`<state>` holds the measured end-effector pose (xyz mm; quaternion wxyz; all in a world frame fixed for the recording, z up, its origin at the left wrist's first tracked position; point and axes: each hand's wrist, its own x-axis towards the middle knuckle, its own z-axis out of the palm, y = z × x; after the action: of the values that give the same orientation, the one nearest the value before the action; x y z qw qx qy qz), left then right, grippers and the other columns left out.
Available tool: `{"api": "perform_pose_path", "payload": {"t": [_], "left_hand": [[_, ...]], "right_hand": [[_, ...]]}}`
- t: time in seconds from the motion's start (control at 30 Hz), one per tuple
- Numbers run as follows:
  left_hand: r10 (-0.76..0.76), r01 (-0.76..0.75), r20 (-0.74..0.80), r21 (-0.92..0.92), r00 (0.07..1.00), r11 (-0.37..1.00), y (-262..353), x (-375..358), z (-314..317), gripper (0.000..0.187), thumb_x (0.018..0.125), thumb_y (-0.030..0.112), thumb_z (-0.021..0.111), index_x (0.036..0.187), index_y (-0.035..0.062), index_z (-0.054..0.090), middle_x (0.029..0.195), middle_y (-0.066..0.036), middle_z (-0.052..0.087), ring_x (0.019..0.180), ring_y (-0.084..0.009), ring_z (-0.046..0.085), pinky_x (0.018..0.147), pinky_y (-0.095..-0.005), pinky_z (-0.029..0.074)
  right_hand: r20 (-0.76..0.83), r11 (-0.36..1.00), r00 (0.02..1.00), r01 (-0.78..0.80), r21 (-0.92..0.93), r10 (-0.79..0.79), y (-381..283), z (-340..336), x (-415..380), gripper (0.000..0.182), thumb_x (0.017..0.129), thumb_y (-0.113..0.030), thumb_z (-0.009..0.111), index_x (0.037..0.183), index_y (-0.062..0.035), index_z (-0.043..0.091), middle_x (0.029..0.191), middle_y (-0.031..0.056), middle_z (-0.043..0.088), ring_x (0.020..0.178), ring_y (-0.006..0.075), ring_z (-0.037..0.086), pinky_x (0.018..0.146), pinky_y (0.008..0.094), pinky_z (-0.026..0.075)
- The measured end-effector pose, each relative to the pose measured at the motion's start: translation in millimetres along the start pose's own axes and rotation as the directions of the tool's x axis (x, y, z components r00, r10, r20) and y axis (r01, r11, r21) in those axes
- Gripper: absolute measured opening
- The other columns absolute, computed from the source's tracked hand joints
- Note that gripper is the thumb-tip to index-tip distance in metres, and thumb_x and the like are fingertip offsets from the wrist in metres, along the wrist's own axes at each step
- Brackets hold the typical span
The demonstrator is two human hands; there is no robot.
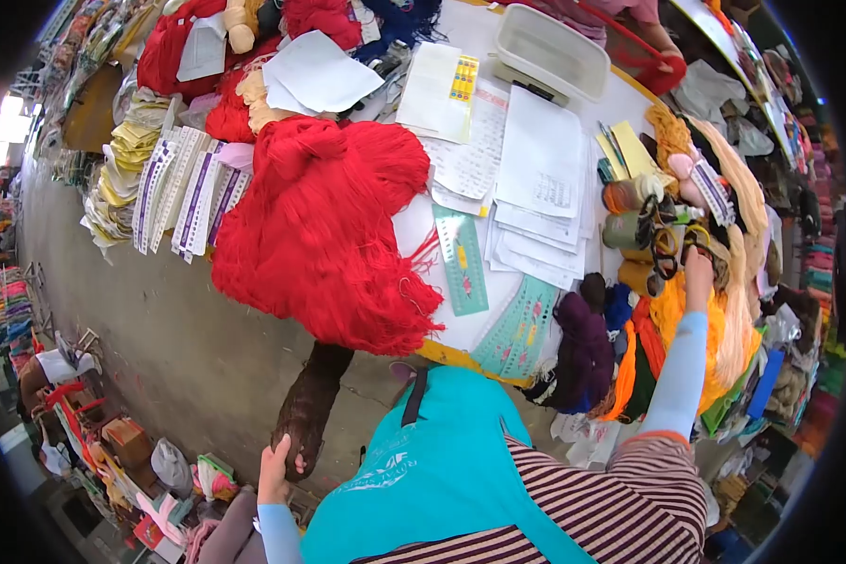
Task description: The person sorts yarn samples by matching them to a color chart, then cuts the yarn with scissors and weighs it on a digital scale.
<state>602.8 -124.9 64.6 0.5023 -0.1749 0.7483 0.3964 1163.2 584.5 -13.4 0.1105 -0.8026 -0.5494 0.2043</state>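
Observation:
My left hand [274, 472] is closed round the lower end of a dark brown yarn skein [312, 404], which hangs at the table's front edge. Just above that skein, a big bundle of red yarn [324, 216] lies over the edge. On the right, my right hand [697, 274] reaches onto the yarn pile, fingers closed at the dark handle loops of a pair of scissors [710, 242]. Another black-handled pair of scissors [665, 249] lies just left of these fingers. Orange-yellow yarn [672, 320] and peach yarn [735, 320] surround my right wrist.
Papers [540, 160], green plastic templates [461, 258] and a clear plastic tub [552, 52] occupy the table. Purple yarn [583, 352] sits at the front edge. Punched card strips [183, 188] hang at the left. Across the table, another person's arm [658, 42] is near red yarn.

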Motion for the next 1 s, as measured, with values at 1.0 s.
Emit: {"api": "perform_pose_path", "payload": {"t": [1.0], "left_hand": [[-0.225, 0.175, -0.132, -0.313, 0.965, 0.933, -41, -15, 40, 0.032, 0.094, 0.034, 0.060, 0.087, 0.0028, 0.061, 0.063, -0.008, 0.058, 0.051, -0.0177, 0.054, 0.054, -0.0302, 0.047]], "right_hand": [[0.427, -0.131, -0.001, 0.952, -0.275, -0.904, -498, 409, -163, 0.009, 0.086, -0.020, 0.057, 0.088, -0.0175, 0.065, 0.083, 0.0112, 0.066, 0.082, 0.0301, 0.066, 0.067, 0.0416, 0.051]]}}
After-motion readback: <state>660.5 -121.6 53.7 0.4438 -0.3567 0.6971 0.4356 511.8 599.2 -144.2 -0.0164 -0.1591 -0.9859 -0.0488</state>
